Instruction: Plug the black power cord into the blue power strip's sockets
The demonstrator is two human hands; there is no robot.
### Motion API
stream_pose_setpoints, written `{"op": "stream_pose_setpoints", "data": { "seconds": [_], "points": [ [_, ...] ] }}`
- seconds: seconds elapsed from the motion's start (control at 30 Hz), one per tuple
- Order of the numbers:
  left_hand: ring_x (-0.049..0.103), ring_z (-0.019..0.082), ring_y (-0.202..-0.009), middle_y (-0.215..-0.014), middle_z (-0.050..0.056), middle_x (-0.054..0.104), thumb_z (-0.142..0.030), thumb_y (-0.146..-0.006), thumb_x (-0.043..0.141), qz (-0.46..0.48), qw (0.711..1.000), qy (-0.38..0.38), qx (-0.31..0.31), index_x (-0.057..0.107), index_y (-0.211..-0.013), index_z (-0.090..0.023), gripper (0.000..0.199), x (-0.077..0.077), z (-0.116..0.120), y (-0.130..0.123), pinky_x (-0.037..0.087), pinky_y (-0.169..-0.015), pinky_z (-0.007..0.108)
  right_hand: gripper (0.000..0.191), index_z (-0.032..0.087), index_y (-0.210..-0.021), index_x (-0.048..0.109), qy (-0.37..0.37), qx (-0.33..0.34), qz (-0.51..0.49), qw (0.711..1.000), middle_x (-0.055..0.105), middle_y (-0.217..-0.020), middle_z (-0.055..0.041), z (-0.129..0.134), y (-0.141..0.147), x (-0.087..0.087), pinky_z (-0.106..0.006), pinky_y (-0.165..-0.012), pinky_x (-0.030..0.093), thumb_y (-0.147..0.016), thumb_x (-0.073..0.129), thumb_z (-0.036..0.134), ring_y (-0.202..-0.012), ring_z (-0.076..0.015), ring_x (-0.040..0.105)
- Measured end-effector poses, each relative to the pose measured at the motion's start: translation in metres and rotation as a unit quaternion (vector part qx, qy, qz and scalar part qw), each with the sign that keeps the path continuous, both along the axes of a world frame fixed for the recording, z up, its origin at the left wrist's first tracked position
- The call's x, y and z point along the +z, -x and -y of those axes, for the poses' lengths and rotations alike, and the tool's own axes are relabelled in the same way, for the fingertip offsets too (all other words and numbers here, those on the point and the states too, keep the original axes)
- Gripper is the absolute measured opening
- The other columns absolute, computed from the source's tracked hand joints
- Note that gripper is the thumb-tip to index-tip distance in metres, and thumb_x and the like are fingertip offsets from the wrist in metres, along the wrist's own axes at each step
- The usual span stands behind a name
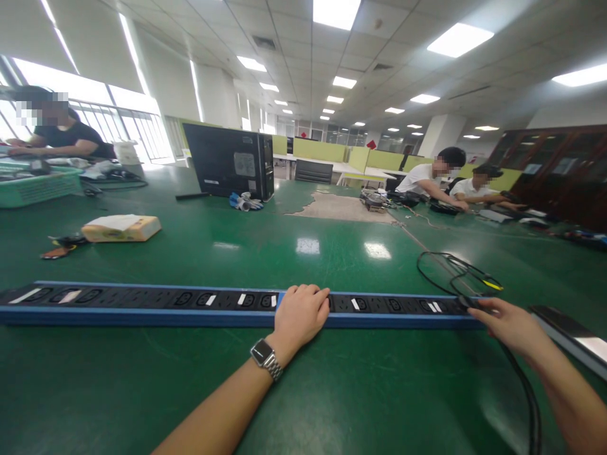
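Observation:
A long blue power strip (156,317) with a black socket face lies across the green table in front of me. Several white labels are stuck along its sockets. My left hand (302,313), with a watch (262,354) on the wrist, lies over the strip's middle, its fingers closed around it. At the strip's right end, my right hand (505,322) pinches a black plug (465,302) against the socket face. How deep the plug sits cannot be seen. A thick black cable (528,392) runs down beneath my right wrist.
A looped cable (446,268) lies behind the strip's right end, and a dark flat device (569,335) is to the right. Farther back are a tissue pack (122,229), gloves (245,201), a computer tower (232,161) and a green basket (40,186). Several people work around the table.

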State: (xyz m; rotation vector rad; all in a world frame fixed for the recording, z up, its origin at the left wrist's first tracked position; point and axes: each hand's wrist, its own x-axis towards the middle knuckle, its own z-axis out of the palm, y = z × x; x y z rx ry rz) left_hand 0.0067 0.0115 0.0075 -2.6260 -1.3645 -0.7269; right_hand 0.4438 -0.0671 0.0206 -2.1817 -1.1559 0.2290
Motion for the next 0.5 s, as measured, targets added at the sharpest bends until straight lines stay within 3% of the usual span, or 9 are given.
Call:
{"op": "stream_pose_setpoints", "data": {
  "seconds": [0.23,0.37,0.5],
  "points": [
    [0.061,0.021,-0.094,-0.101,0.004,0.069,-0.028,-0.095,0.041,-0.003,1.000,0.004,-0.002,0.065,-0.114,-0.023,0.031,0.001,0.000,0.000,0.040,-0.084,0.036,0.021,0.020,-0.076,0.063,0.134,0.125,0.055,0.982,0.056,-0.046,0.0002,-0.022,-0.027,0.024,-0.029,-0.049,0.032,-0.068,0.068,0.039,-0.044,-0.0185,0.053],
    [0.061,0.021,-0.094,-0.101,0.004,0.069,-0.029,-0.095,0.041,-0.004,1.000,0.002,0.000,0.065,-0.113,-0.024,0.031,0.000,-0.001,0.000,0.040,-0.083,0.036,0.021,0.022,-0.079,0.060,0.241,0.136,0.187,0.943,0.062,-0.058,-0.0019,-0.031,-0.023,0.035,-0.029,-0.053,0.038,-0.072,0.062,0.041,-0.058,-0.0212,0.061],
    [0.061,0.021,-0.095,-0.102,0.004,0.069,-0.029,-0.095,0.041,0.000,1.000,-0.001,0.002,0.065,-0.113,-0.024,0.030,-0.001,-0.001,0.000,0.040,-0.083,0.036,0.021,0.021,-0.080,0.062,0.222,0.151,0.290,0.918,0.068,-0.077,-0.0088,-0.029,-0.014,0.031,-0.033,-0.061,0.044,-0.073,0.058,0.040,-0.072,-0.0263,0.065]
  ]
}}
